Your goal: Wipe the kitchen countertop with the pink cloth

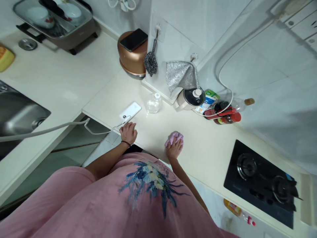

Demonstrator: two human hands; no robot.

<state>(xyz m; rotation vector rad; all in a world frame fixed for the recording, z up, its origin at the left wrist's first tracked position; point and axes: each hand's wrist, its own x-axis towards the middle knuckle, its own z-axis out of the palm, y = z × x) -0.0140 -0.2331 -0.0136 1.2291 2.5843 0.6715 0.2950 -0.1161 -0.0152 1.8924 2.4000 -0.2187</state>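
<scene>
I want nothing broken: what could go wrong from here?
The white cable hangs off the counter beside the left hand; a snag could drag the white device down. A wide sweep of the cloth under the right hand might knock the clear bottle. The black phone on the copper pot could slide if bumped.

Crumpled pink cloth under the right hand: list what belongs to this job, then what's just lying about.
Apparently in use:
crumpled pink cloth, under the right hand;
cream countertop beneath it.

Seemingly just lying about:
white rectangular device near the left hand;
clear, squarish bottle;
flat black device atop the rounded copper-coloured pot.
</scene>
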